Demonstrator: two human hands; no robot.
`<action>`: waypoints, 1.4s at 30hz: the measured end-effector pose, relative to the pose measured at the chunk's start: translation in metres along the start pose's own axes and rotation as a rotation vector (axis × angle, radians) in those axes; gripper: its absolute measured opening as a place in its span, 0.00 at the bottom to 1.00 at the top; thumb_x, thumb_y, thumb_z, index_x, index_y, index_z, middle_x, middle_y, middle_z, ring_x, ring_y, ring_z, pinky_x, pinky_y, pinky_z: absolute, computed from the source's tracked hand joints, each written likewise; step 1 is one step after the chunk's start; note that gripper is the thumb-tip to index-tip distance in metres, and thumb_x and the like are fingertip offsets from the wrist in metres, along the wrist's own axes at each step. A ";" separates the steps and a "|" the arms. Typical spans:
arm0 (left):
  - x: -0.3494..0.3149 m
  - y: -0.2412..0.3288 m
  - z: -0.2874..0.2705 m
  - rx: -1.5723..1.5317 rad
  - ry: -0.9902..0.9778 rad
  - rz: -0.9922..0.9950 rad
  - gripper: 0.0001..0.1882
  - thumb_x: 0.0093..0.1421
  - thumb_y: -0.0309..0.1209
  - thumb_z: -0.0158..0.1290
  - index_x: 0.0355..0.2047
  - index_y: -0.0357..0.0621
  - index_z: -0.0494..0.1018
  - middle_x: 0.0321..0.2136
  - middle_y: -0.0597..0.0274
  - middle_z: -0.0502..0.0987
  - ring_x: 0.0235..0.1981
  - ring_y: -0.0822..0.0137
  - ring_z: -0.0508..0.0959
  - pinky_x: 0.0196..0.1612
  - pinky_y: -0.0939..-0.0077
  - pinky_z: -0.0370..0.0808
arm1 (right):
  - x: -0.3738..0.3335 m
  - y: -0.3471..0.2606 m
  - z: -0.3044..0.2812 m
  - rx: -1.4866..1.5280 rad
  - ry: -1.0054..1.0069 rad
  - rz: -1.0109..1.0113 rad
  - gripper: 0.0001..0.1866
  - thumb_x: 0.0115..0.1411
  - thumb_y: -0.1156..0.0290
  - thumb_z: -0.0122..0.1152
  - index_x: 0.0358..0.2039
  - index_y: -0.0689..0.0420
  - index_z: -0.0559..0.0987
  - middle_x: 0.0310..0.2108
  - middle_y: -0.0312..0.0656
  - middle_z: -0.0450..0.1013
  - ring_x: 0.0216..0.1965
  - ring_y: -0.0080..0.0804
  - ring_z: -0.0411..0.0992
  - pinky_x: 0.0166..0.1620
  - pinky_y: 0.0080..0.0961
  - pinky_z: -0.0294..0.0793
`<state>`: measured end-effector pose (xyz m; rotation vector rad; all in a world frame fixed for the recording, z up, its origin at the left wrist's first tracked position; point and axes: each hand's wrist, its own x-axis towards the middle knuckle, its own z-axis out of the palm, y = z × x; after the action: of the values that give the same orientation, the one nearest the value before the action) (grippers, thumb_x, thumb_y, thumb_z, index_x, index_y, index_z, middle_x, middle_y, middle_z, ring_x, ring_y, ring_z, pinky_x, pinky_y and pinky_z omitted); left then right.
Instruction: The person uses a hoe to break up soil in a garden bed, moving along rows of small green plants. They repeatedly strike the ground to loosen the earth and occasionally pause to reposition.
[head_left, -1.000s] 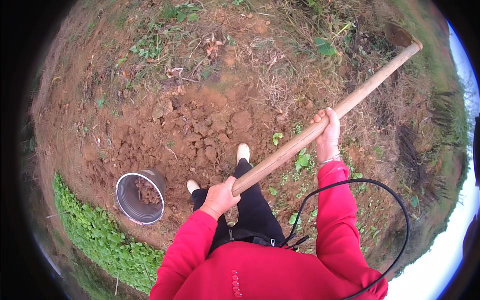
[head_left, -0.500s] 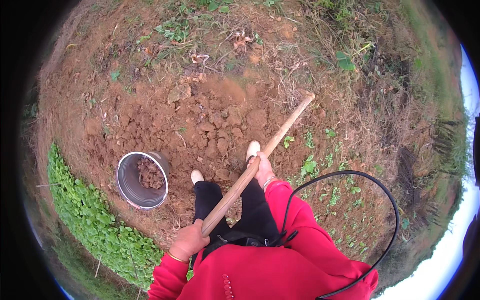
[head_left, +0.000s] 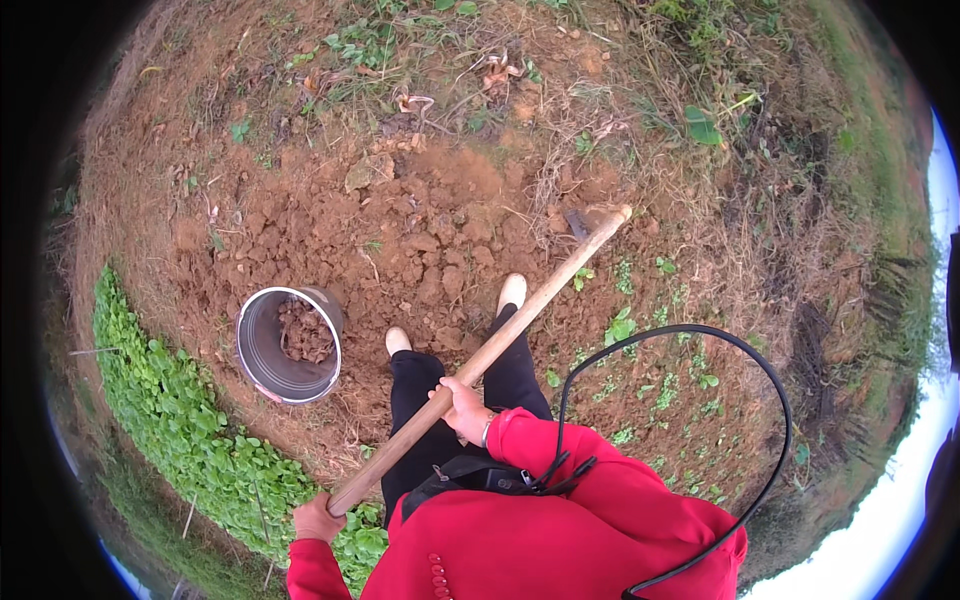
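Note:
A long-handled hoe (head_left: 510, 328) slants across my body, its pale wooden handle running from lower left to upper right. My left hand (head_left: 318, 517) is wrapped round the butt end of the handle, low at the left. Farther up, my right hand (head_left: 464, 412) closes round the handle in front of my thighs. The dark metal blade (head_left: 577, 225) shows only in part at the far end, over the soil beside dry grass. Broken reddish-brown soil (head_left: 430, 260) lies in clods in front of my feet.
To the left stands a metal bucket (head_left: 262, 362) with brownish lumps in it. Leafy green plants (head_left: 190, 420) grow in a bed at the lower left. Small seedlings (head_left: 622, 328) dot the ground on the right. A black cable (head_left: 770, 385) loops beside my right arm.
My left hand has moved left and down with the handle's end. My right hand has shifted down and left. The hoe's far end sits slightly lower, and part of its blade now shows.

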<state>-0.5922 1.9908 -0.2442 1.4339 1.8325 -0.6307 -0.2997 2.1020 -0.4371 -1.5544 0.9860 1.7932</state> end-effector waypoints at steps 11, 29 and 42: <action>0.158 0.142 0.019 -0.076 0.028 0.340 0.18 0.39 0.37 0.58 0.32 0.51 0.68 0.22 0.53 0.75 0.27 0.52 0.76 0.34 0.60 0.73 | -0.089 -0.195 0.007 0.147 -0.232 -0.469 0.09 0.46 0.74 0.58 0.27 0.57 0.68 0.24 0.39 0.66 0.29 0.35 0.67 0.39 0.31 0.69; 0.220 0.378 -0.026 -0.315 -0.192 0.430 0.18 0.42 0.37 0.55 0.33 0.43 0.69 0.25 0.47 0.75 0.31 0.47 0.75 0.35 0.60 0.71 | -0.067 -0.379 0.024 0.032 -0.122 -0.995 0.08 0.53 0.72 0.54 0.28 0.57 0.64 0.18 0.39 0.63 0.14 0.29 0.65 0.16 0.27 0.68; 0.109 0.366 -0.126 -0.889 -0.837 0.280 0.25 0.49 0.32 0.58 0.44 0.34 0.62 0.28 0.57 0.73 0.23 0.72 0.75 0.25 0.79 0.72 | -0.045 -0.367 0.007 -0.108 -0.190 -0.500 0.11 0.50 0.67 0.59 0.28 0.57 0.68 0.18 0.40 0.66 0.19 0.33 0.68 0.24 0.31 0.72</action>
<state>-0.2832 2.2479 -0.2326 0.6339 0.9840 -0.1560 -0.0005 2.3192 -0.4527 -1.4952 0.3698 1.6121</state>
